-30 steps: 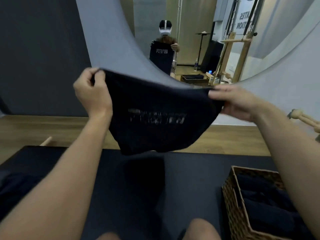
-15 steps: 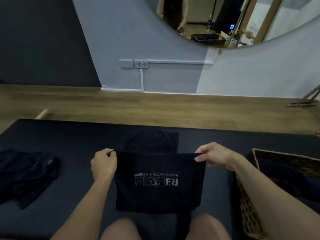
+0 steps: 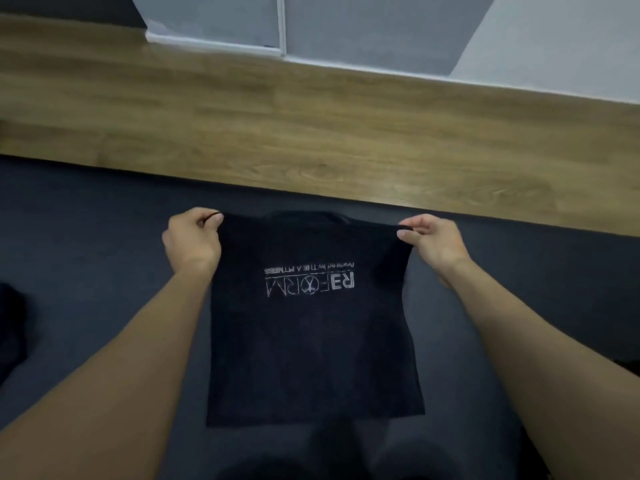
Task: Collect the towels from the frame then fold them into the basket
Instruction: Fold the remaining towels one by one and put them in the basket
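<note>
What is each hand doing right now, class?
Left hand: pinches the far left corner of the black towel.
Right hand: pinches its far right corner.

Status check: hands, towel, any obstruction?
Left hand and right hand each pinch a far corner of the black towel. Towel spread, logo up, over the dark mat. No basket in view.

The light is dim, soft and even, so the black towel [image 3: 311, 341] pinched by the left hand [image 3: 192, 240] and right hand [image 3: 434, 245] shows little weave, though its pale print reads clearly. Beyond the grip the wooden floor [image 3: 311, 133] and grey wall [image 3: 381, 29] are brighter but slightly smeared and bowed by the wide lens. Nearer than the grip the forearms swell toward the corners and the bottom edge sinks into murk.
</note>
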Motion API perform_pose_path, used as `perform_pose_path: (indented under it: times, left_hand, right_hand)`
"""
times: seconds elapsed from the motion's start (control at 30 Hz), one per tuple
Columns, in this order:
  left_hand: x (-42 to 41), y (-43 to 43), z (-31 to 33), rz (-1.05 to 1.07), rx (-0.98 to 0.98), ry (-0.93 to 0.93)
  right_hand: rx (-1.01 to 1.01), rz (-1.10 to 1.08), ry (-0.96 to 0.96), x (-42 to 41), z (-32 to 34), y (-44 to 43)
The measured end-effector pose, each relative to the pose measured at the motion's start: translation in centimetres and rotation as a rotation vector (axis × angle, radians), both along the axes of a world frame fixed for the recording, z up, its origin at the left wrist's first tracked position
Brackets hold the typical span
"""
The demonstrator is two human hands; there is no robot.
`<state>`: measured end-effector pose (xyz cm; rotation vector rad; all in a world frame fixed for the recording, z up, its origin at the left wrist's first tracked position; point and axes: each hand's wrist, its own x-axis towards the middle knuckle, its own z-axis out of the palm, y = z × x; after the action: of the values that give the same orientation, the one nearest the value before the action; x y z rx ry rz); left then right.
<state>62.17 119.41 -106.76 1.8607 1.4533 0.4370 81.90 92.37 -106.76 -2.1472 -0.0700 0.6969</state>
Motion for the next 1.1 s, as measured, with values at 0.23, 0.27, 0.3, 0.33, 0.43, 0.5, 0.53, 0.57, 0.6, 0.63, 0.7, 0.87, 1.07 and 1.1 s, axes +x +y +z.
perform_pose_path:
  times: [0.23,0.27,0.3,0.33,0.43,0.5,0.53,0.57,0.6,0.63,0.7,0.87,1.07,1.1]
  left_hand:
    - [2.8,2.3,-7.6,0.116,-0.276,-0.049]
    - [3.1,2.4,-8.2,0.159,-0.285,-0.03]
    - [3.4,2.4,-8.6,0.196,-0.279,0.0]
    - [3.8,2.3,-8.9,0.224,-0.261,0.034]
    - [4.3,2.1,-8.9,0.231,-0.212,0.098]
    - [4.3,2.1,-9.1,0.222,-0.192,0.101]
    - [4.2,2.0,-9.1,0.213,-0.179,0.108]
    - [4.2,1.9,-9.2,0.206,-0.172,0.109]
    - [4.1,1.9,-9.2,0.199,-0.17,0.107]
    - [4.1,1.8,-9.2,0.185,-0.173,0.106]
    - [3.9,1.7,-9.0,0.133,-0.194,0.079]
    - [-0.4,-0.9,-7.1,0.01,-0.203,-0.003]
    - [-9.3,-7.6,-5.5,0.058,-0.416,0.348]
    - [-10.5,-8.5,-5.3,0.052,-0.489,0.417]
  right_hand:
    - [0.101,-0.316,0.17,2.0,-6.7,3.3]
    - [0.103,-0.371,0.175,1.8,-7.6,3.6]
    - [0.096,-0.414,0.156,1.7,-8.4,3.8]
    - [0.08,-0.444,0.126,1.6,-9.0,3.9]
    - [0.048,-0.492,0.047,1.3,-9.4,4.3]
    - [0.034,-0.488,0.022,1.1,-9.5,4.5]
    - [0.031,-0.476,0.017,1.0,-9.6,4.4]
    - [0.032,-0.463,0.013,0.9,-9.6,4.4]
    - [0.036,-0.451,0.015,0.8,-9.5,4.5]
    - [0.047,-0.443,0.016,0.6,-9.3,4.4]
    - [0.078,-0.422,-0.015,0.1,-8.7,4.2]
    - [-0.086,-0.332,-0.161,-4.6,-6.5,0.4]
    - [-0.398,-0.139,0.063,-13.3,-5.5,-6.3]
    - [-0.449,-0.107,0.128,-14.3,-5.2,-6.8]
